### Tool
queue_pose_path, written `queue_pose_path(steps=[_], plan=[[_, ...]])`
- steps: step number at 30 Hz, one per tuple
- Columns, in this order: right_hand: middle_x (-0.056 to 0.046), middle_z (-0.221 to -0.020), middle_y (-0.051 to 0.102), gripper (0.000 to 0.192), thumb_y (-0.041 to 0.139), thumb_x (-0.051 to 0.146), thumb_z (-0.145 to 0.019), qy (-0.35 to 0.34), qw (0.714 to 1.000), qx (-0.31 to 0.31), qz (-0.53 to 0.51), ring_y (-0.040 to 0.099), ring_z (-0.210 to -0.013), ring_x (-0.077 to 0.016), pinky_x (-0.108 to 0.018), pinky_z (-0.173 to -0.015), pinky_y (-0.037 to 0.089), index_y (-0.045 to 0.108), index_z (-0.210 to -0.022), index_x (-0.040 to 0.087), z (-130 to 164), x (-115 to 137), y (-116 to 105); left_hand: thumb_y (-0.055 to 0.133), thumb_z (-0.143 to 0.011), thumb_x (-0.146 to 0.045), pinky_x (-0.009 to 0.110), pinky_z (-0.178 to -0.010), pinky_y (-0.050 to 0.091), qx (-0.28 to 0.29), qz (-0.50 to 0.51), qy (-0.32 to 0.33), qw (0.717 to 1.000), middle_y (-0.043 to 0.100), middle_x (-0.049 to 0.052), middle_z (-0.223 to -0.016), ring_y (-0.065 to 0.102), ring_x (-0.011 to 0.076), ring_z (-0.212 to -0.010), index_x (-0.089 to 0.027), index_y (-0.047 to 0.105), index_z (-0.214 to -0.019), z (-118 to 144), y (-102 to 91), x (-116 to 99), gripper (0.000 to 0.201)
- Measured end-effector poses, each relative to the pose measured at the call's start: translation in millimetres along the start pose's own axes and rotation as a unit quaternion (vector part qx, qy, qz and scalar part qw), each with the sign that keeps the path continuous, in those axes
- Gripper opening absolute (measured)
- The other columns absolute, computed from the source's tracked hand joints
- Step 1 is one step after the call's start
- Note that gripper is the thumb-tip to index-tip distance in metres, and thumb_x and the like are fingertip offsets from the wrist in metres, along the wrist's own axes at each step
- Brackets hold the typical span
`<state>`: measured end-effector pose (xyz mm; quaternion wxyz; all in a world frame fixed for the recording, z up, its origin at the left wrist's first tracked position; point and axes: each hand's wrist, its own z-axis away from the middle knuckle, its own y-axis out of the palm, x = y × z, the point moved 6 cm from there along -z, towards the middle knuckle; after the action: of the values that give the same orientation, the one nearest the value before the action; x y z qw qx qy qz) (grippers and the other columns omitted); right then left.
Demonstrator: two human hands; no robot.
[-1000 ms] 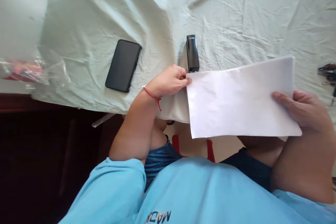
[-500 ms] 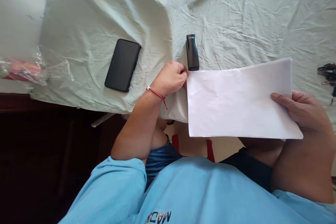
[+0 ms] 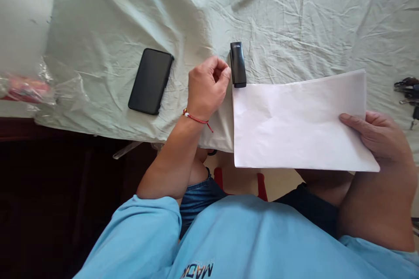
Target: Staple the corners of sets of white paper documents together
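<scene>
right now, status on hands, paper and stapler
Left hand loosely curled, empty, beside stapler. Right hand grips paper at its right edge. Paper's left corner meets stapler. Phone lies apart.

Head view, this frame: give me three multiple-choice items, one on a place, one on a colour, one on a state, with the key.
1. Where does the stapler lie?
A. On the cloth, between the phone and the paper
B. On top of the phone
C. In the right hand

2. What colour is the thread on the left wrist?
A. Green
B. Red
C. Yellow

3. What is the state of the left hand?
A. Gripping the phone
B. Pinching the paper's corner
C. Loosely curled beside the stapler, holding nothing

Key: 1 A, the black stapler rests on the wrinkled cloth at the paper's upper left corner, right of the phone. 2 B, a red thread circles the wrist. 3 C, the fingers curl by the stapler, apart from the paper, which only the right hand holds.
</scene>
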<state>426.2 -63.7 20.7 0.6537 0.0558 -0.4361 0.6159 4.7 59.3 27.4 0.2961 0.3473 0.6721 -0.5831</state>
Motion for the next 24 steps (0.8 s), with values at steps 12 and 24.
queue_pose_path(steps=[12,24], plan=[[-0.010,-0.076,0.073,0.067,0.104,0.057,-0.044,-0.004,1.000,0.004,0.000,0.065,-0.054,-0.0260,-0.033,-0.037,0.049,0.079,-0.092,0.018,-4.2,0.0,-3.4,0.077,-0.092,-0.022,0.052,-0.112,0.062,0.087,0.030,0.125,0.988,0.087,0.009,-0.113,0.073,0.0305,-0.125,-0.024,0.082,-0.090,5.7,11.3,-19.4,0.006],[-0.009,-0.087,0.077,0.079,0.108,0.056,-0.039,-0.019,0.998,0.055,-0.017,0.069,-0.060,-0.0266,-0.038,-0.046,0.057,0.083,-0.105,0.020,3.3,-0.7,8.9,0.072,-0.105,-0.038,0.036,-0.090,0.068,0.098,0.141,0.042,0.984,0.085,0.010,-0.126,0.075,0.0279,-0.129,-0.022,0.082,-0.104,10.2,-5.4,-10.1,0.019]])
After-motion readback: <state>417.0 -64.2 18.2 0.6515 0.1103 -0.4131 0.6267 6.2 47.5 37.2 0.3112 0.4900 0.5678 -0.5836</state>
